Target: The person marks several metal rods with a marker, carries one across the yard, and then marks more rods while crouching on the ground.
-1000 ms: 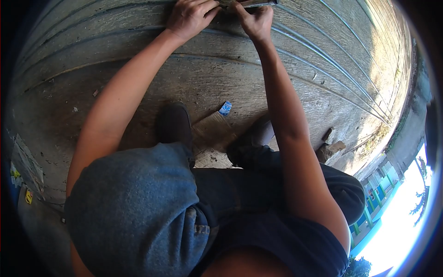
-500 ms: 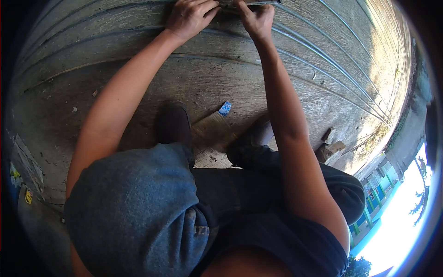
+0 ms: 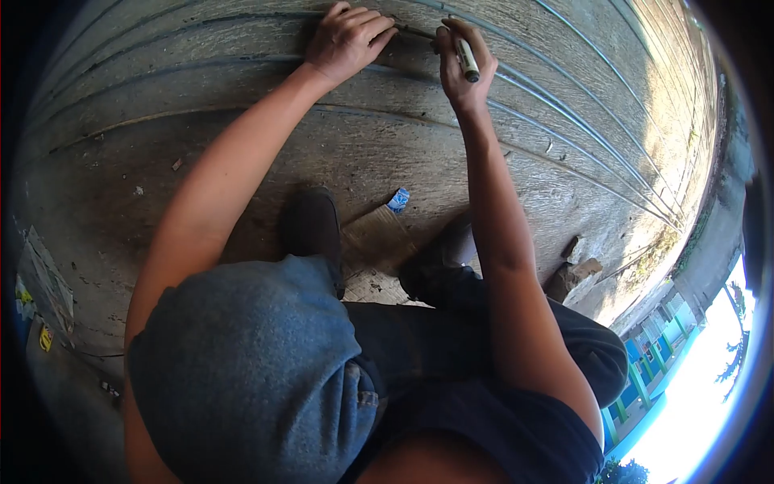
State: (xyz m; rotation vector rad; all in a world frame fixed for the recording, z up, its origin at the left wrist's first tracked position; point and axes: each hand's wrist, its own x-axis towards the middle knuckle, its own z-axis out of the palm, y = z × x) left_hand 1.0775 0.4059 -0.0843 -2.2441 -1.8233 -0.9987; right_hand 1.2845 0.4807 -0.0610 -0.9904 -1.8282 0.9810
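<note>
At the top of the head view, my right hand point(image 3: 465, 77) is closed around a marker pen point(image 3: 466, 60), pale with a dark end, slanting between the fingers. A thin metal rod point(image 3: 416, 31) runs between both hands along the ground. To the left, my left hand point(image 3: 348, 42) has its fingers bent and pressed together on that rod. What lies under the left fingers is mostly hidden. The pen's tip cannot be made out.
Several long metal rods point(image 3: 564, 98) stretch across the rough concrete ground point(image 3: 387, 153). Between my shoes lie a piece of cardboard point(image 3: 377, 235) and a blue wrapper point(image 3: 398, 200). A broken stone point(image 3: 574, 278) is at the right, with litter point(image 3: 45, 337) at the far left.
Both hands appear lower in the view, and the ground has shifted down slightly too. My right hand has turned, so the marker pen now shows plainly in it.
</note>
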